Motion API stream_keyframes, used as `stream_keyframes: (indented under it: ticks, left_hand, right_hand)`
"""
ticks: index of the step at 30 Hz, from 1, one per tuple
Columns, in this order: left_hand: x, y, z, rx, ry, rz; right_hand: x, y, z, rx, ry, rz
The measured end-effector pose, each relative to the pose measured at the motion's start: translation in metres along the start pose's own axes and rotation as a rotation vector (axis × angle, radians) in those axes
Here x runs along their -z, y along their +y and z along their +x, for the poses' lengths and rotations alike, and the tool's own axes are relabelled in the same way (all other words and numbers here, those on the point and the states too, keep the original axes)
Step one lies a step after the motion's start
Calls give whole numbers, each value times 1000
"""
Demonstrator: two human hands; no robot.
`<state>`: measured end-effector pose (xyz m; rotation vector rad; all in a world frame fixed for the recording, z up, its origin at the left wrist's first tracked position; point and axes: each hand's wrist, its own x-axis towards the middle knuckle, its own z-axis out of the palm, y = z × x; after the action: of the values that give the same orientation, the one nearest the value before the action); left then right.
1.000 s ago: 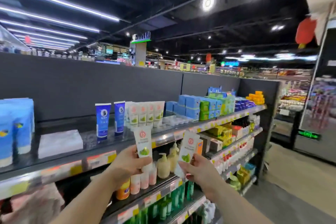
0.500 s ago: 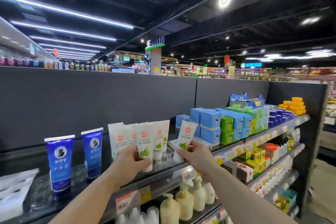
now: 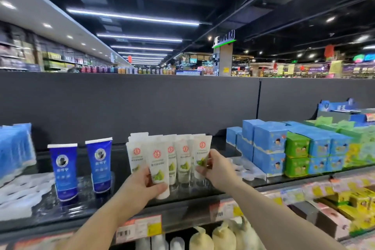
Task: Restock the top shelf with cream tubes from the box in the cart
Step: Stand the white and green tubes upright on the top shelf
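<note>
Supermarket top shelf (image 3: pixel 182 195) now sits right before you: your left hand (image 3: pixel 140 186) and right hand (image 3: pixel 218 168), raised from below, each grip a cream tube (image 3: pixel 159 170), (image 3: pixel 200 155) at the standing row's front and right end, nearly placed.

Long white ceiling strip lights (image 3: pixel 134 17) brighten the store beneath a dark ceiling; wide-angle distortion bends edges, blurring near-right yellow boxes (image 3: pixel 359 207).

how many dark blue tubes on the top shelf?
2. Both stand upright left of the white cream tubes: left blue tube nearer the shelf edge, right blue tube beside it. None seems hidden.
</note>
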<state>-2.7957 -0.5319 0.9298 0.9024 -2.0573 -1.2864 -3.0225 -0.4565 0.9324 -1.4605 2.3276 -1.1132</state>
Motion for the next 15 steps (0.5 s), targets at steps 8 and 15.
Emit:
stream_keyframes:
  ticks: [8,15]
  left_hand:
    - [-5,4,-2,22,45,25]
    - [-10,6,-2,14,57,64]
  right_hand:
    - [1,0,6,12,-84,-56]
    - [7,-8,11,31,-107,-349]
